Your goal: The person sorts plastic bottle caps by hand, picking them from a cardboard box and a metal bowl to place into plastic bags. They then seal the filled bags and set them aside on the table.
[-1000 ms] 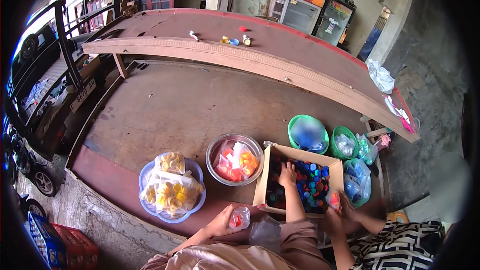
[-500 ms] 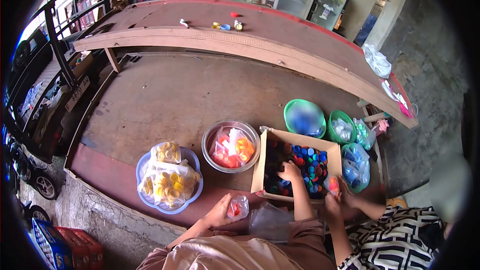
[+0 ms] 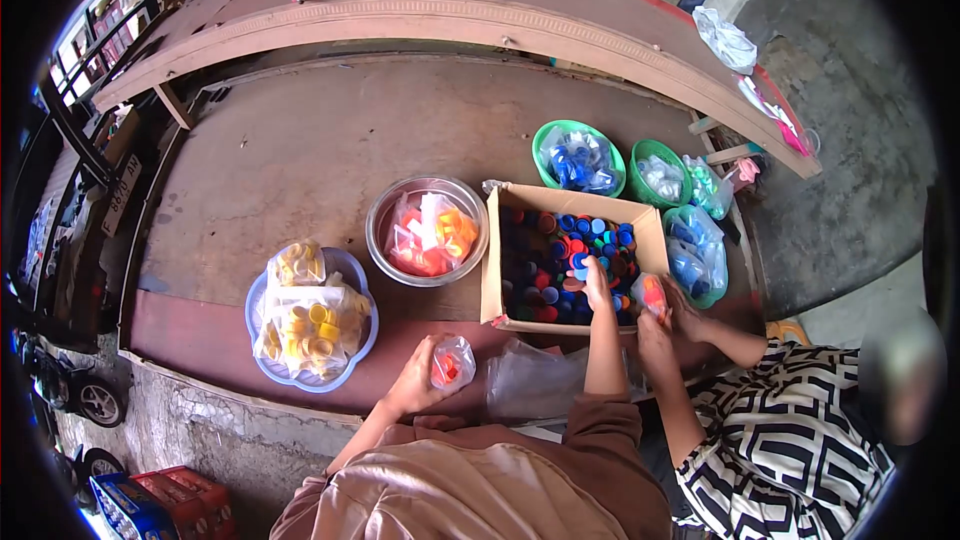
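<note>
Head view: cardboard box (image 3: pixel 493 262) of bottle caps (image 3: pixel 553 250), right of centre.
Left hand (image 3: pixel 420 380): lower centre, grip closed round a clear bag (image 3: pixel 454 362).
Right hand (image 3: pixel 597 287): over the caps; whether its grip is closed, I cannot tell.
Around: metal bowl (image 3: pixel 378 225) at centre, lilac basin (image 3: pixel 347 270) lower left, green baskets (image 3: pixel 653 150) right.
In the way: co-worker's hand (image 3: pixel 688 312) and bag (image 3: pixel 651 292), box's lower right corner.

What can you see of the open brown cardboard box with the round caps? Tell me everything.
The open brown cardboard box is rectangular and stands upright on the brown tabletop, its top uncovered. Many loose, round, plastic-looking caps lie inside, mainly blue, red and dark. The person's bare right hand is over the caps, the forearm crossing the near wall; whether it touches that wall is unclear. A round silver metal bowl stands to its left.
</note>
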Demonstrator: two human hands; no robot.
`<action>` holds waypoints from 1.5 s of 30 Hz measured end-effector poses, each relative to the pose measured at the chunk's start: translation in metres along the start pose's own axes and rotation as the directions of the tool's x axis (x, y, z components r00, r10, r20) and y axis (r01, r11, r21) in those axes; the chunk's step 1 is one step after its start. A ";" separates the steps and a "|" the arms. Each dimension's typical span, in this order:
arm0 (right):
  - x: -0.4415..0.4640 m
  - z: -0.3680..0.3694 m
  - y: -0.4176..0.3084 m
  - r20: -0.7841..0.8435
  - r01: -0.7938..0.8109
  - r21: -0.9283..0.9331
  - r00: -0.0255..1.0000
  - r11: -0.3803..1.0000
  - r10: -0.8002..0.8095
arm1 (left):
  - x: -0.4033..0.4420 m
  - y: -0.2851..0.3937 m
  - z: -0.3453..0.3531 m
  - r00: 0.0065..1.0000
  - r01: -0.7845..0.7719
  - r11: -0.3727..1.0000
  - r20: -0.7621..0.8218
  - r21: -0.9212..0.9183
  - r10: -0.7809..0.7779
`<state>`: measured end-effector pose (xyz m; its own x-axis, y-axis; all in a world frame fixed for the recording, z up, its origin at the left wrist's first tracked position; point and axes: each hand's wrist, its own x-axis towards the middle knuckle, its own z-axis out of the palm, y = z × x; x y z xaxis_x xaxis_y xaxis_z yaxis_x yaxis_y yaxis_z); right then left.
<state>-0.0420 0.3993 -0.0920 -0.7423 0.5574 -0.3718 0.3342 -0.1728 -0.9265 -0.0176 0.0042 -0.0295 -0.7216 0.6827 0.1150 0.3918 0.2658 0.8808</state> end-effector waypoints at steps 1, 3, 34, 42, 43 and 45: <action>0.000 -0.001 0.002 -0.006 -0.040 0.101 0.999 0.994 0.041 | -0.001 0.001 0.000 1.000 0.006 1.000 0.000 0.002 -0.006; 0.000 -0.001 0.002 0.062 -0.029 0.237 0.998 0.971 0.014 | -0.002 0.001 0.002 1.000 0.009 1.000 -0.003 0.001 -0.009; 0.048 0.101 -0.031 0.633 0.615 -0.766 0.670 -0.188 -0.388 | -0.040 0.028 0.038 0.964 0.033 0.999 -0.263 0.010 -0.029; 0.014 0.109 -0.083 0.182 0.187 -0.963 0.982 -0.194 0.044 | -0.013 0.023 0.019 0.986 0.076 0.995 -0.143 -0.063 -0.085; 0.007 0.102 -0.081 0.159 0.145 -0.973 0.985 -0.180 -0.065 | -0.010 0.020 0.017 0.989 0.071 0.994 -0.126 -0.080 -0.081; 0.011 0.093 -0.083 0.076 0.075 -0.983 0.997 -0.166 -0.002 | -0.006 0.011 0.010 0.993 0.036 0.997 -0.106 -0.066 -0.043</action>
<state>-0.1322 0.3446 -0.0243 -0.7849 0.4945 -0.3734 0.4602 0.8687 0.1831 -0.0037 0.0098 -0.0254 -0.7943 0.5946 0.1249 0.3266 0.2445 0.9130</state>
